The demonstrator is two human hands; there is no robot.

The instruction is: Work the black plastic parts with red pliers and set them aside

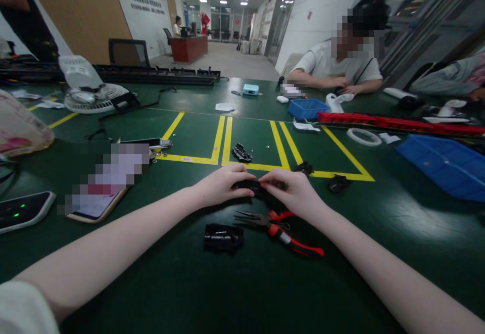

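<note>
Between my two hands is a small black plastic part (254, 187), partly covered by my fingers. My left hand (227, 185) grips its left side with thumb and fingers. At its right end, the fingertips of my right hand (290, 188) are pinched together on it. Just below lie long-nose pliers (278, 229) with red and black handles, their jaws pointing left. A larger black plastic piece (223, 238) rests left of the pliers. Beyond my hands sits a black and silver part (241, 152). Two more dark parts, one (303, 167) behind my right hand and another (338, 183) farther right, lie near the yellow tape.
Yellow tape lines (220, 142) mark the green table (151, 283). At left are a phone (109, 187), a device with green lights (25, 210) and a white fan (94, 94). A blue bin (447, 164) stands at right. Across the table sits a person (337, 66).
</note>
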